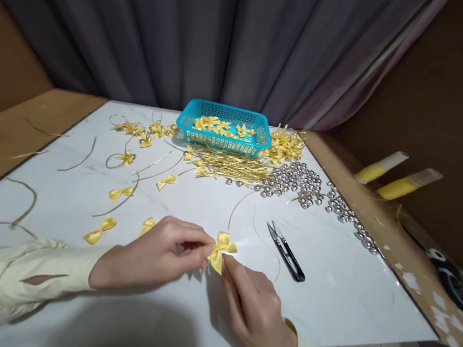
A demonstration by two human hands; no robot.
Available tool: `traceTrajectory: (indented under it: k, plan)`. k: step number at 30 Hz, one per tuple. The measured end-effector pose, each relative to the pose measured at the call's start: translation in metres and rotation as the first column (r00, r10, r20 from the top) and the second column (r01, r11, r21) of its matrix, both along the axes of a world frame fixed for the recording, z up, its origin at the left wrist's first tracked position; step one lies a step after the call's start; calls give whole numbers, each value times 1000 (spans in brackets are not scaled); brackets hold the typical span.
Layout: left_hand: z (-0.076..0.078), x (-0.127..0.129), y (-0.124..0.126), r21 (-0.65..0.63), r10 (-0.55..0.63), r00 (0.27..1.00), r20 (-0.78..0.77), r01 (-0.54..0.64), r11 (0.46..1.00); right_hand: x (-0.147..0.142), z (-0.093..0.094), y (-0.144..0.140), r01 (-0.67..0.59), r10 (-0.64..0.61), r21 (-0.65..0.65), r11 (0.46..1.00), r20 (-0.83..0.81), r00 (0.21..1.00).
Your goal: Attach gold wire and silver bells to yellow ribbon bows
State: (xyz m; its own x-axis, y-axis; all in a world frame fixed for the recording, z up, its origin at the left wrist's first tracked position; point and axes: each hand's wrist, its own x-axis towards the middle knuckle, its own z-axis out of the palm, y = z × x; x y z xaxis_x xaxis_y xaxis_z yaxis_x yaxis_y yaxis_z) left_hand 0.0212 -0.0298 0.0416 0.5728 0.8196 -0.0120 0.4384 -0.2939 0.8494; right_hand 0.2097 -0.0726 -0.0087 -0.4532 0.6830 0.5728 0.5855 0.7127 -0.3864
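Between my two hands, above the front part of the table, is a yellow ribbon bow (221,246). My left hand (163,255) pinches it from the left side, thumb against forefinger. From the lower right, my right hand (252,304) closes its fingertips on the bow's lower edge. Whether a cord is also in the fingers I cannot make out. Another bow (148,225) lies partly hidden behind my left hand, and a loose bow (100,230) is farther left. Black thread snips (286,252) rest to the right of my hands.
A turquoise basket (223,146) with yellow bows stands at the back. Before it lie a bundle of gold cords (232,167) and many small silver rings (298,178). Finished-looking bows with cords (282,146) are heaped behind. Two yellow tubes (410,184) and black scissors (454,277) lie at right.
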Motion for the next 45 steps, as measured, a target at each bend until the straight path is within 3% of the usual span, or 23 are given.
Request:
traceTrajectory:
  k: [4, 8, 19, 22, 24, 27, 29, 34, 38, 42, 45]
  plan:
    - [-1, 0, 3, -32, 1, 1000, -10, -2, 999, 2, 0, 1, -20, 20, -1, 1000, 18, 1000]
    - [-2, 0, 3, 22, -29, 1000, 1, 29, 999, 3, 2, 0, -21, 20, 12, 1000, 38, 999]
    - [3, -3, -3, 183, -18, 999, 45, 9, 983, -5, 10, -9, -8, 1, -133, 991, -55, 998]
    - [4, -1, 0, 105, 16, 999, 37, -20, 994, -5, 9, -11, 41, -51, -128, 991, -73, 996]
    - [4, 0, 3, -35, 56, 998, 38, -55, 998, -3, 10, -12, 62, -73, -116, 991, -97, 993]
    - [5, 0, 9, -326, 122, 992, 36, -103, 940, 7, 17, -10, 26, -34, -60, 998, -138, 990]
    - [5, 0, 12, -427, 147, 989, 28, -121, 896, 14, 25, -6, -15, 12, -31, 999, -100, 995]
    - [5, 0, 15, -292, 110, 991, 78, -83, 953, 14, 39, 0, -75, 75, -20, 997, -9, 997]
    - [2, 3, 10, -368, 79, 989, 125, -28, 930, -4, 33, -1, -102, 97, -35, 994, -115, 989]
    - [-4, 5, 6, -454, 159, 982, 98, -98, 885, -18, 24, -4, -44, -13, -157, 987, -341, 940]
    - [-8, 4, 5, -529, 183, 934, 307, 8, 849, -21, 24, -3, 5, -164, -336, 942, -446, 880]
